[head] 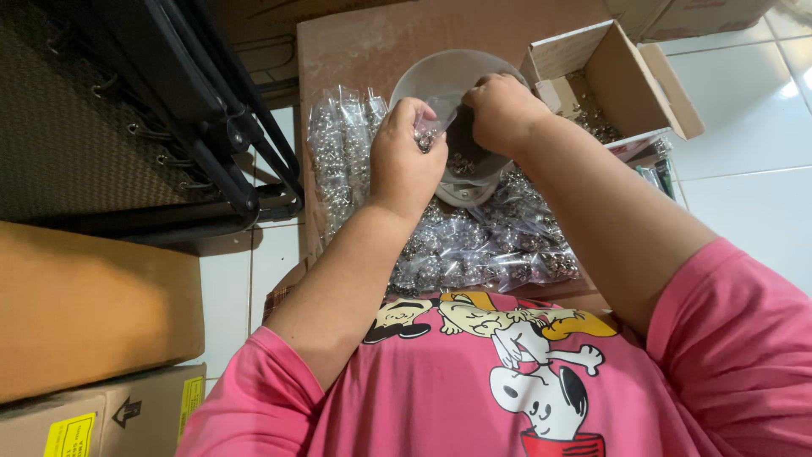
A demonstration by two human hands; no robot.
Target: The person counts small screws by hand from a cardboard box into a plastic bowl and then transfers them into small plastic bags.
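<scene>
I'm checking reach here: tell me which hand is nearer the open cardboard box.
Right. The right hand is over the bowl, just beside the box. The left hand is farther off, on the bowl's other side, above the bags.

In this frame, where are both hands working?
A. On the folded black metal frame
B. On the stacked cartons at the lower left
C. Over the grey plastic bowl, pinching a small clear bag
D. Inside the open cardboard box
C: the left hand and right hand meet above the grey bowl, pinching a small clear bag; the open cardboard box sits untouched beside them.
</scene>
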